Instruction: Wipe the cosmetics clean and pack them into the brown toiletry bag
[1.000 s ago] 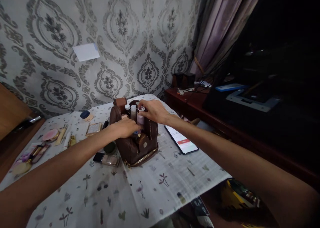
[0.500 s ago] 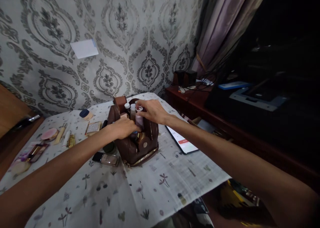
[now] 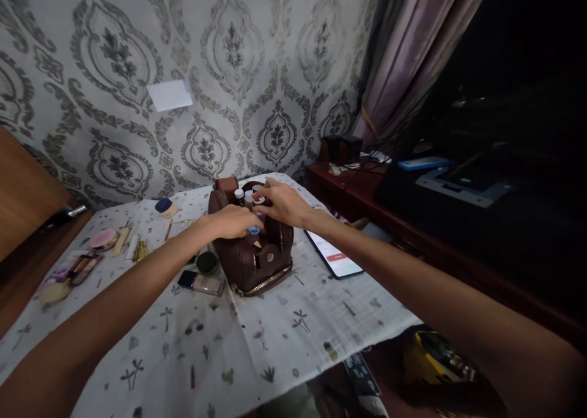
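A brown cosmetic bag (image 3: 243, 268) stands unzipped on the cloth, with several bottles inside. My left hand (image 3: 233, 222) reaches into its opening, fingers closed at a small blue item (image 3: 254, 230) whose kind I cannot make out. At the bag's right side, my right hand (image 3: 287, 204) has thumb and fingers around the top of a bottle (image 3: 259, 200); its lower part is hidden. White-capped bottles (image 3: 239, 194) stand just left of those fingers. By the bag's left side are a foundation bottle (image 3: 202, 282) with a black cap, lying flat, and a dark round jar (image 3: 207, 261).
A phone (image 3: 337, 256) with a lit screen lies right of the bag. Along the left are a pink compact (image 3: 103, 239), gold-topped tubes (image 3: 141, 250), a palette (image 3: 85, 267) and a navy-lidded jar (image 3: 166, 208). A dark red desk (image 3: 321, 176) with cables borders the right.
My left hand has shifted slightly up within the bag, and more of the blue item shows. My right hand stays at the bottle top. The whole view has swung a little left.
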Action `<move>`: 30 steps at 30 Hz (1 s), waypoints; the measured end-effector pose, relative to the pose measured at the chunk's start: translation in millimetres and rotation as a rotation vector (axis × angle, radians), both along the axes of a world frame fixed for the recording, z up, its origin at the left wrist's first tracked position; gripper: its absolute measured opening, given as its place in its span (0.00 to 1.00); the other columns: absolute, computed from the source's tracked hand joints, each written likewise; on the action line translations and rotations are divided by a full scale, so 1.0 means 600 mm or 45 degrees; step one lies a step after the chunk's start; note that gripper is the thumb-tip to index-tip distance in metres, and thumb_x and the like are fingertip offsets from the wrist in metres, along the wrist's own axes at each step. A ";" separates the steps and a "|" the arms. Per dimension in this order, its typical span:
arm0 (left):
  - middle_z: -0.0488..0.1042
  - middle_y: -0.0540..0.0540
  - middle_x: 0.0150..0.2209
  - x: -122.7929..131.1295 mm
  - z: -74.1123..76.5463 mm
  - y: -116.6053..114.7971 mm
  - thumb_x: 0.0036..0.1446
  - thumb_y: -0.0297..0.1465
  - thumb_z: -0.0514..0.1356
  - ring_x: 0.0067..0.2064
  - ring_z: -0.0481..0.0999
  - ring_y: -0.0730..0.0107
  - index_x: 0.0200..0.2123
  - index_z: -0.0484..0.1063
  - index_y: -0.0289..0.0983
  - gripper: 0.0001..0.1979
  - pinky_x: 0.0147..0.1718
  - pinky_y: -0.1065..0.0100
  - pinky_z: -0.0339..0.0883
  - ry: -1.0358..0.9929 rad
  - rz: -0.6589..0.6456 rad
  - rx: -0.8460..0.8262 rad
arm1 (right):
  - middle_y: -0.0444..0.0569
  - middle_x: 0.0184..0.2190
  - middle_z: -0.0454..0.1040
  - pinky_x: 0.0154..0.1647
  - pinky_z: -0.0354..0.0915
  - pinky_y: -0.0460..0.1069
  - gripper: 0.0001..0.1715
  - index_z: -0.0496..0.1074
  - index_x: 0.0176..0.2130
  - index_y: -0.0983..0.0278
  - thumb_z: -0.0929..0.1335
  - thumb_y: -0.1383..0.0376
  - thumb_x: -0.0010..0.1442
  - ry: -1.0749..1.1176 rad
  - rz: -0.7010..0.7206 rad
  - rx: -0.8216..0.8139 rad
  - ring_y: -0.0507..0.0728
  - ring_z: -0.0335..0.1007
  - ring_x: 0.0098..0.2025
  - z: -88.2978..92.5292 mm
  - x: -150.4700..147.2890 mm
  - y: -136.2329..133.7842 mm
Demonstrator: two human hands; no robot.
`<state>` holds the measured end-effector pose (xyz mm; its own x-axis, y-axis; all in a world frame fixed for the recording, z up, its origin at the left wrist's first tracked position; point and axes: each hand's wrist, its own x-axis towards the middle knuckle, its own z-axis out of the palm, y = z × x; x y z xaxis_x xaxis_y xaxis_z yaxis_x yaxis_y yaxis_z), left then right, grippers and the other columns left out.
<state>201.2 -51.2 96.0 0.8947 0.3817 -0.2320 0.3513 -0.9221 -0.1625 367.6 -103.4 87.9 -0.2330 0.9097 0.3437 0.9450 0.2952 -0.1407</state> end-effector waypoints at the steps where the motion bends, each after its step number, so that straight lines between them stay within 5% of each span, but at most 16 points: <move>1: 0.81 0.51 0.48 -0.003 0.011 -0.001 0.57 0.26 0.58 0.48 0.79 0.61 0.50 0.76 0.51 0.20 0.42 0.68 0.67 -0.054 0.017 0.000 | 0.52 0.44 0.71 0.42 0.60 0.48 0.15 0.77 0.48 0.62 0.67 0.60 0.64 -0.013 -0.005 0.009 0.57 0.70 0.40 0.002 0.000 -0.003; 7: 0.81 0.50 0.46 -0.044 0.049 -0.008 0.60 0.28 0.55 0.45 0.78 0.64 0.48 0.77 0.44 0.16 0.43 0.70 0.67 -0.587 0.076 -0.091 | 0.53 0.45 0.73 0.42 0.60 0.49 0.19 0.74 0.55 0.61 0.66 0.63 0.66 -0.018 -0.026 0.039 0.58 0.71 0.42 0.006 -0.005 -0.015; 14: 0.81 0.47 0.44 -0.107 0.032 -0.036 0.60 0.30 0.53 0.42 0.79 0.65 0.47 0.77 0.38 0.16 0.39 0.71 0.69 -1.027 0.243 -0.312 | 0.57 0.47 0.73 0.50 0.61 0.52 0.14 0.76 0.49 0.67 0.66 0.68 0.64 0.073 0.034 0.250 0.61 0.70 0.48 -0.013 -0.013 -0.016; 18: 0.81 0.47 0.45 -0.145 -0.008 -0.047 0.59 0.31 0.53 0.44 0.80 0.63 0.45 0.76 0.39 0.16 0.42 0.69 0.70 -1.110 0.324 -0.319 | 0.54 0.42 0.75 0.46 0.63 0.50 0.11 0.77 0.41 0.66 0.64 0.68 0.66 0.077 0.114 0.277 0.58 0.71 0.45 -0.012 -0.032 -0.044; 23: 0.82 0.47 0.42 -0.212 -0.092 -0.058 0.61 0.34 0.51 0.44 0.80 0.62 0.45 0.76 0.39 0.16 0.46 0.66 0.70 -1.133 0.471 -0.250 | 0.54 0.37 0.78 0.41 0.63 0.47 0.13 0.76 0.36 0.68 0.63 0.71 0.67 -0.139 0.194 -0.237 0.56 0.74 0.41 -0.005 -0.052 -0.075; 30: 0.80 0.44 0.45 -0.286 -0.208 -0.087 0.60 0.32 0.52 0.46 0.79 0.61 0.45 0.75 0.40 0.15 0.47 0.63 0.71 -1.156 0.579 -0.192 | 0.62 0.45 0.79 0.42 0.68 0.50 0.18 0.76 0.49 0.70 0.68 0.71 0.58 -0.455 0.169 -0.726 0.65 0.77 0.49 0.024 -0.082 -0.039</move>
<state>29.6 -103.5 -28.7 0.5351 0.7512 0.3865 0.6050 -0.6600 0.4453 318.3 -126.7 102.3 -0.3651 0.8814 -0.2997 0.9232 0.3843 0.0054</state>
